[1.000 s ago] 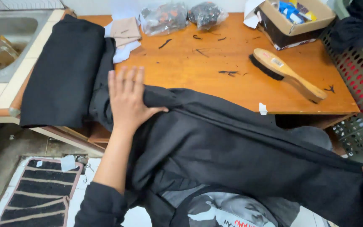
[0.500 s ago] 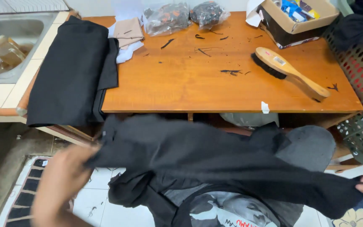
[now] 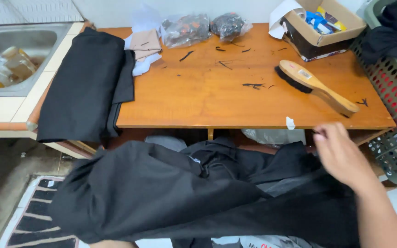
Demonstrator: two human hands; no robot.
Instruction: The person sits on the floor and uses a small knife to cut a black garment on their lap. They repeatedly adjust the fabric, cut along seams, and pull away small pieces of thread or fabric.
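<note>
black garment [image 3: 171, 197] off the wooden table [image 3: 198, 101], bunched and unfolded on the lap; right hand [image 3: 341, 156] lifted open above it, gripping nothing; left hand hidden beneath, grip impossible to tell.

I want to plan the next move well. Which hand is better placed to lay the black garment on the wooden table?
Probably the right hand: it is raised above the black garment, close to the wooden table edge. The left hand is hidden under the cloth.
</note>
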